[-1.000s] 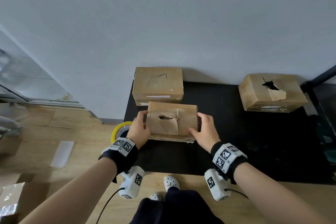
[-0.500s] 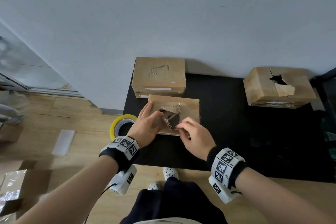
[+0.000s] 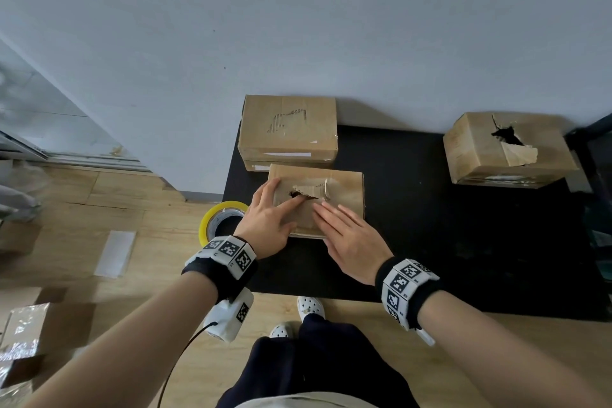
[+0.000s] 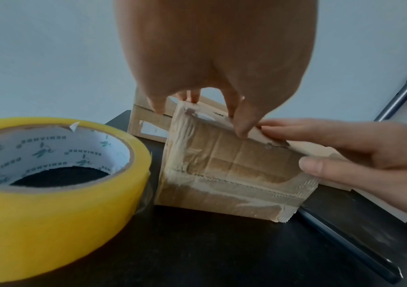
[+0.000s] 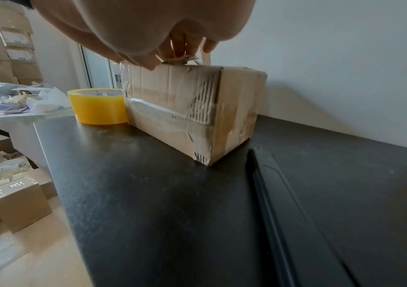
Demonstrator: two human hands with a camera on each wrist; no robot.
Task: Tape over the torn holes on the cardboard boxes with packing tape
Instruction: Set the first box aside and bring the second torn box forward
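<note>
Nearest the person, both hands lie on top of the near cardboard box (image 3: 344, 190), which stands on the black table (image 3: 430, 242) and serves as the landmark here. The right hand (image 3: 347, 235) rests flat on the box's near right part, fingers straight and together, holding nothing. The left hand (image 3: 270, 220) lies on the box's near left part with fingers spread; its forefinger reaches to the torn hole (image 3: 298, 194) in the middle of the box top, and from the head view I cannot tell whether the fingertip presses the ragged flap or dips into the opening. In the left wrist view the left hand's fingertips (image 4: 243, 126) touch the top edge of the box, gripping nothing. Just left of the box, near the table's left edge, the yellow roll of packing tape (image 3: 220, 220) lies flat, core upward. Directly behind the box, touching or nearly touching it, stands a second box (image 3: 288, 132) against the wall (image 3: 298, 26), its top scuffed. Well to the right of the near box, also by the wall, a third box (image 3: 506, 149) shows a large jagged hole (image 3: 506, 136) with a flap bent outward.
</note>
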